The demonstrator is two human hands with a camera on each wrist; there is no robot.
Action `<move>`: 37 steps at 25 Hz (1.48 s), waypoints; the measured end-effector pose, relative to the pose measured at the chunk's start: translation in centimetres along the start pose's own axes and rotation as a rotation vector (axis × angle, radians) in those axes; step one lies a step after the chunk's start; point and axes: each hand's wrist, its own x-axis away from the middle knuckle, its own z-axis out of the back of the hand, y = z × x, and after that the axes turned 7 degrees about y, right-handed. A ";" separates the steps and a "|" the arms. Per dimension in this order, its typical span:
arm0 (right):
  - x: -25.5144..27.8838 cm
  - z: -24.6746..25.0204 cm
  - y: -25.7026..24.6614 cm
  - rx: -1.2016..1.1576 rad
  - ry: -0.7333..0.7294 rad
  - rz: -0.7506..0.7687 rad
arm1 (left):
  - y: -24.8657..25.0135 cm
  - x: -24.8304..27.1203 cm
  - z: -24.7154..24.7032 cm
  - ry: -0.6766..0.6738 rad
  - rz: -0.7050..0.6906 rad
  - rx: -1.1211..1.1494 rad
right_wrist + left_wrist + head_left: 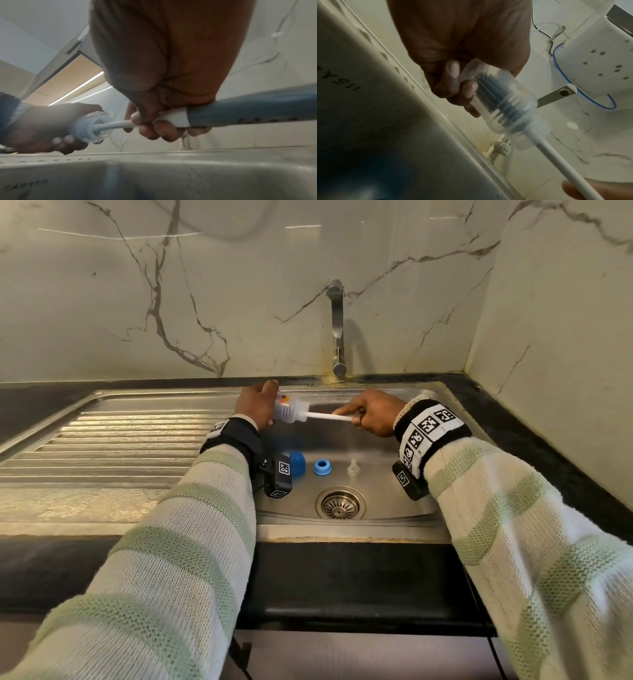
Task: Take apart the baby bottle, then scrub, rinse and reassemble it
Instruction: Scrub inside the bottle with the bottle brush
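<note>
My left hand (255,407) grips the clear baby bottle (291,409) sideways above the sink, mouth to the right. In the left wrist view the fingers (453,81) curl round the bottle (505,108), and the grey bristled head of the brush (496,100) sits inside it. My right hand (371,414) grips the bottle brush (329,416) by its white shaft; its blue handle (248,109) sticks out behind the fist (163,121). On the sink floor lie the blue cap (297,463), the blue screw ring (322,467) and the clear teat (354,468).
The steel sink (394,501) has a drain strainer (340,503) at its front middle. A tap (337,326) rises from the back edge, with no water running. A ribbed draining board (120,440) lies to the left. Marble walls close the back and right.
</note>
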 end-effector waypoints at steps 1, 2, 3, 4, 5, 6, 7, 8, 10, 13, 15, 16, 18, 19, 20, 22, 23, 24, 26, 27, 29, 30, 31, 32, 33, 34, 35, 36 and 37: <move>0.1 0.4 0.3 -0.007 0.012 -0.004 | -0.1 0.0 -0.2 -0.016 0.014 -0.013; 0.1 0.6 0.6 0.007 0.053 -0.015 | -0.1 -0.1 -0.2 -0.029 0.032 -0.020; 0.2 0.7 0.9 0.039 0.114 -0.026 | -0.1 -0.1 -0.1 -0.036 0.057 -0.017; 0.1 1.0 1.2 0.064 0.175 -0.038 | 0.1 0.0 -0.1 -0.039 0.091 0.003; 0.0 0.8 1.5 0.044 0.220 -0.043 | 0.1 -0.1 0.2 -0.036 0.129 0.029; 0.0 0.9 1.8 0.001 0.248 -0.044 | 0.2 -0.1 0.3 -0.039 0.165 0.056; -0.1 0.8 2.0 -0.039 0.262 -0.039 | 0.2 -0.2 0.4 -0.043 0.192 0.071; -0.2 0.8 2.2 -0.060 0.278 -0.031 | 0.3 -0.1 0.5 -0.050 0.210 0.080; -0.4 0.6 2.4 -0.063 0.316 0.006 | 0.4 0.1 0.8 -0.054 0.250 0.109; -0.4 0.5 2.3 -0.079 0.343 0.025 | 0.8 0.4 1.0 -0.108 0.341 0.152; -0.4 0.4 2.5 -0.098 0.341 0.019 | 0.7 0.2 1.2 -0.173 0.380 0.147; -0.5 0.4 2.5 -0.096 0.345 0.022 | 0.6 0.1 1.3 -0.205 0.391 0.142; -0.6 0.3 2.5 -0.056 0.363 0.032 | 0.4 -0.3 1.5 -0.256 0.405 0.136; -0.7 0.4 2.4 -0.007 0.366 0.047 | 0.4 -0.3 1.5 -0.271 0.412 0.138; -0.6 0.6 2.3 0.062 0.363 0.067 | 0.4 -0.4 1.5 -0.283 0.420 0.142; -0.4 1.1 1.8 0.170 0.364 0.109 | 0.3 -0.4 1.7 -0.311 0.444 0.154; -0.3 1.3 1.6 0.198 0.376 0.131 | 0.3 -0.4 1.9 -0.324 0.459 0.156; -0.2 1.4 1.5 0.214 0.388 0.149 | 0.3 -0.3 1.9 -0.331 0.467 0.158; -0.1 1.4 1.4 0.204 0.385 0.155 | 0.3 -0.1 1.8 -0.294 0.450 0.187; 0.1 1.4 1.5 0.175 0.367 0.141 | 0.2 0.0 1.6 -0.245 0.424 0.210; 0.5 1.6 1.4 0.112 0.318 0.109 | 0.0 0.1 1.2 -0.136 0.331 0.229; 0.7 1.6 1.3 0.088 0.290 0.092 | -0.2 0.0 1.0 -0.097 0.275 0.213; 0.8 1.6 1.2 0.069 0.262 0.078 | -0.2 0.0 0.9 -0.066 0.222 0.199; 0.9 1.6 1.1 0.060 0.231 0.071 | -0.1 -0.1 0.8 -0.038 0.183 0.203; 1.0 1.5 1.1 0.058 0.204 0.073 | -0.1 -0.2 0.6 -0.019 0.171 0.226; 0.9 1.5 1.0 0.061 0.188 0.080 | 0.0 -0.2 0.6 -0.023 0.194 0.261; 0.9 1.5 1.1 0.067 0.184 0.088 | 0.1 0.0 0.6 -0.054 0.245 0.289; 0.9 1.4 1.2 0.073 0.188 0.089 | 0.0 0.0 0.8 -0.101 0.297 0.281; 0.9 1.3 1.4 0.070 0.194 0.083 | -0.3 0.0 0.9 -0.148 0.329 0.233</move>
